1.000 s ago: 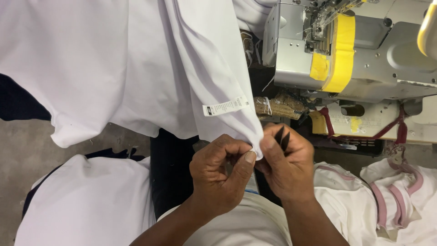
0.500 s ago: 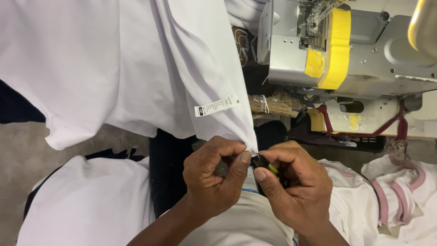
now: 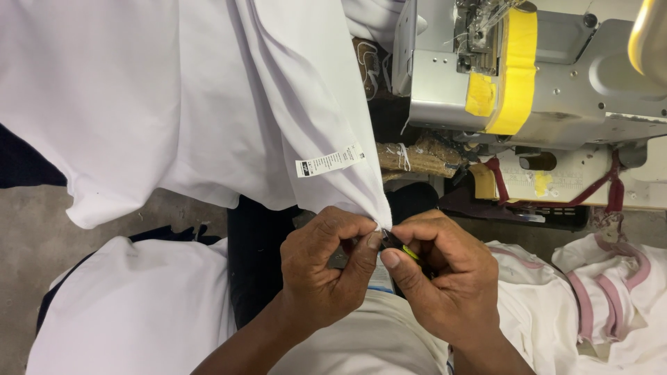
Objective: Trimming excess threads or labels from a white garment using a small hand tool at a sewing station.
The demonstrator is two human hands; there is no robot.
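A white garment [image 3: 187, 104] hangs down from the top left, with a small white label [image 3: 328, 160] sewn near its hem. My left hand [image 3: 326, 267] pinches the garment's lowest corner between thumb and forefinger. My right hand [image 3: 445, 278] is closed on a small dark thread snip [image 3: 401, 248] with a yellow-green part, its tip touching that corner. Both hands meet just above my lap.
A grey sewing machine [image 3: 556, 76] with yellow tape fills the upper right. White garments with pink trim [image 3: 597, 305] are piled at the lower right. Another white piece [image 3: 132, 312] lies at the lower left over a grey floor [image 3: 28, 236].
My hands have lowered slightly and drawn together at the garment's corner. The right hand has brought the snip's tip onto the corner. The garment has shifted a little.
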